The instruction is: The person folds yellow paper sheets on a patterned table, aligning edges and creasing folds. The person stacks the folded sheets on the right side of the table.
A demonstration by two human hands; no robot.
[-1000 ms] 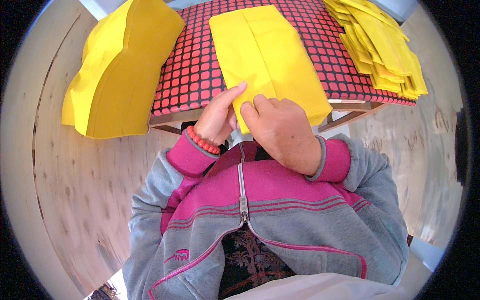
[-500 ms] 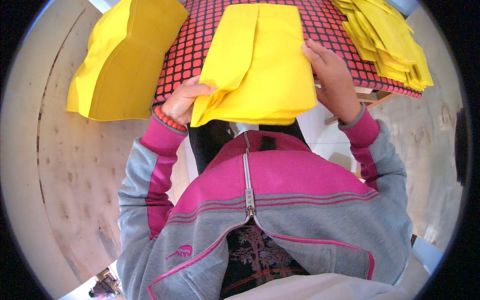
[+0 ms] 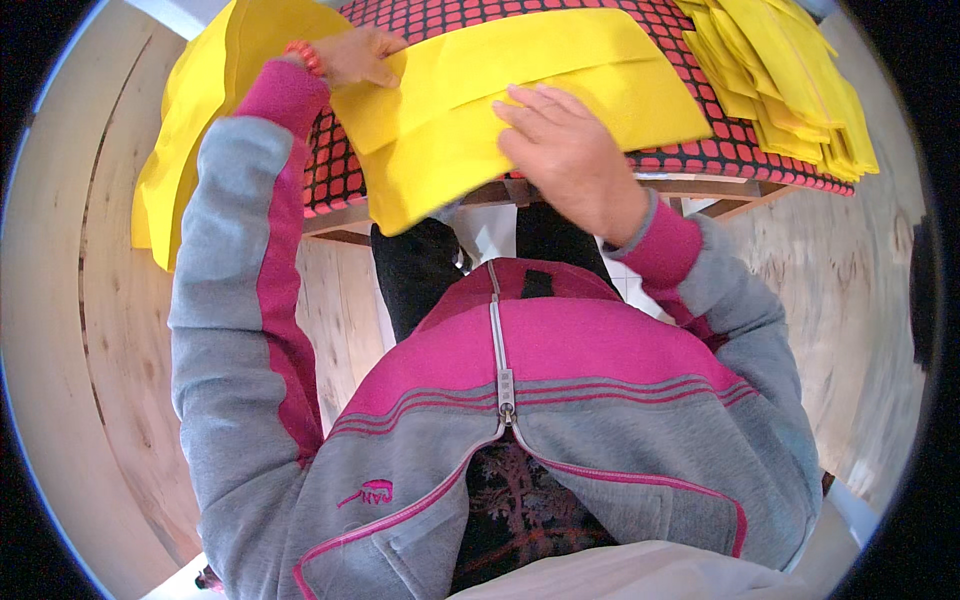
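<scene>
A folded yellow cloth piece (image 3: 610,95) lies crosswise on the red-and-black checked table cover (image 3: 440,15). A flap edge runs along its length, and its near left corner hangs past the table's front edge. At the cloth's left end rests my left hand (image 3: 355,57), thumb and fingers apart. A red bead bracelet (image 3: 305,57) circles that wrist. Over the middle of the cloth lies my right hand (image 3: 570,160), its fingers stretched out near the flap edge.
A large yellow cloth piece (image 3: 190,130) drapes at the left, partly behind my left arm. Several yellow pieces form a stack (image 3: 790,80) at the right end of the table. Pale wooden boards (image 3: 130,350) flank both sides.
The folded cloth has turned about a quarter, from lengthwise to crosswise, and lies lower on the table. My left hand has moved farther away; my right hand has come leftward onto the cloth.
</scene>
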